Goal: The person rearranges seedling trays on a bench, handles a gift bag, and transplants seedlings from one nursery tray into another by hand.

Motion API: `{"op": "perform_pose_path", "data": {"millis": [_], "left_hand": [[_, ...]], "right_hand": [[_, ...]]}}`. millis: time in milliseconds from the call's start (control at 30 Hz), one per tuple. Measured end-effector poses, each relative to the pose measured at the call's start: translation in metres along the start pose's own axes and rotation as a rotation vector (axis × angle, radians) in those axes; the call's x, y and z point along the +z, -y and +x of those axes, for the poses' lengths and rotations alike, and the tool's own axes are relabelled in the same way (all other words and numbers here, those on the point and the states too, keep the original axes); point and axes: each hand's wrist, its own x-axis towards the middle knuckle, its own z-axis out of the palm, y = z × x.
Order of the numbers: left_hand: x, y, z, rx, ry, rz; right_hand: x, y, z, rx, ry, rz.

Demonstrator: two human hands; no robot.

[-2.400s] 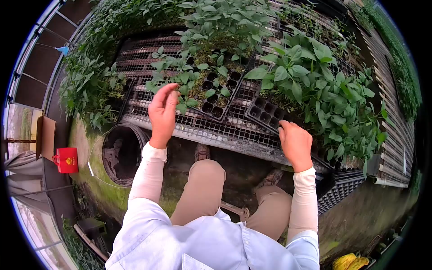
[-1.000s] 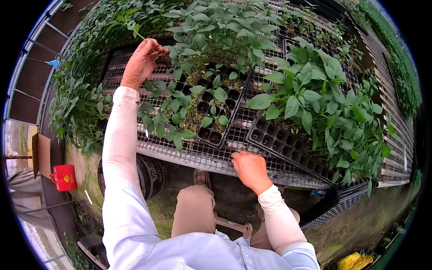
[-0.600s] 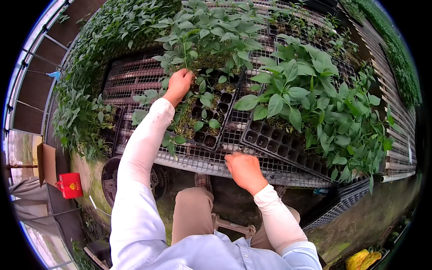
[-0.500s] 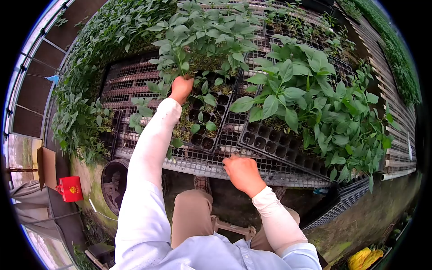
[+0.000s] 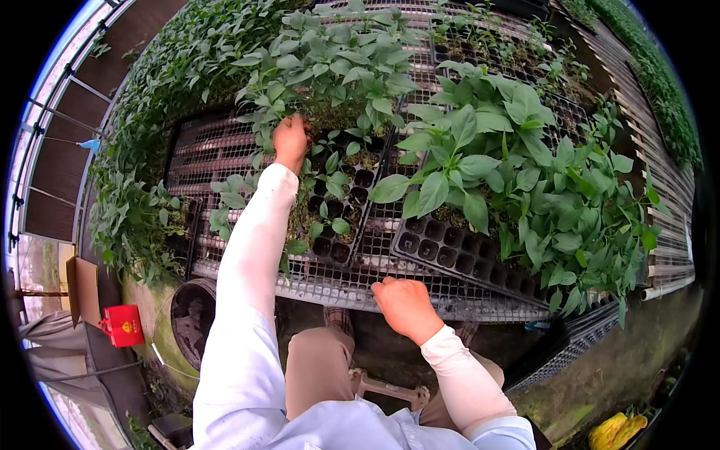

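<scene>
My left hand (image 5: 291,142) reaches to the left side of the middle black seedling tray (image 5: 341,251), its fingers curled in among the stems. Leaves hide what those fingers hold, if anything. Tall green leafy seedlings (image 5: 337,71) crowd the far part of this tray; its near part has small seedlings and several bare cells. My right hand (image 5: 407,307) is closed in a loose fist over the front edge of the mesh bench (image 5: 330,289), and nothing sticks out of it. Beyond it, to the right, lies another cell tray (image 5: 442,251) with large leafy seedlings (image 5: 480,154).
Dense seedlings (image 5: 142,142) fill the left side. A dark bucket (image 5: 193,315) and a red box (image 5: 122,325) stand at lower left. Stacked trays (image 5: 566,349) sit beneath the bench's right end. A small stool (image 5: 386,390) is between my legs. Sparser trays (image 5: 517,56) lie at the back.
My left hand has shifted slightly left and away from me, along the middle tray's edge. My right hand stays at the bench edge. The view has tilted a little.
</scene>
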Motion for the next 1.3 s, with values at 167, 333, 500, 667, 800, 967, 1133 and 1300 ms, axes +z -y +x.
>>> {"op": "perform_pose_path", "data": {"millis": [167,333,500,667,800,967,1133,1300], "left_hand": [[0.025,0.025,0.038,-0.007,0.041,0.157],[0.028,0.039,0.070,0.037,0.028,0.911],[0.024,0.036,0.058,0.052,-0.187,0.883],[0.000,-0.012,0.020,0.028,-0.005,0.167],[-0.040,-0.052,-0.020,0.073,0.146,0.109],[-0.059,-0.136,-0.122,0.122,0.360,0.228],[-0.030,-0.178,-0.225,0.090,0.632,0.261],[0.054,-0.159,-0.293,0.067,0.976,0.232]], "right_hand": [[0.003,-0.004,0.004,0.019,0.033,-0.004],[0.003,-0.011,0.005,0.042,0.041,-0.019],[0.000,-0.010,0.002,0.037,0.037,-0.022],[0.004,-0.004,-0.006,0.008,-0.049,-0.079],[-0.006,0.004,-0.018,0.031,0.029,-0.097],[-0.002,0.005,-0.041,0.068,0.051,-0.141],[-0.015,0.007,-0.061,0.132,0.161,-0.184],[-0.031,0.005,-0.084,0.225,0.327,-0.197]]}}
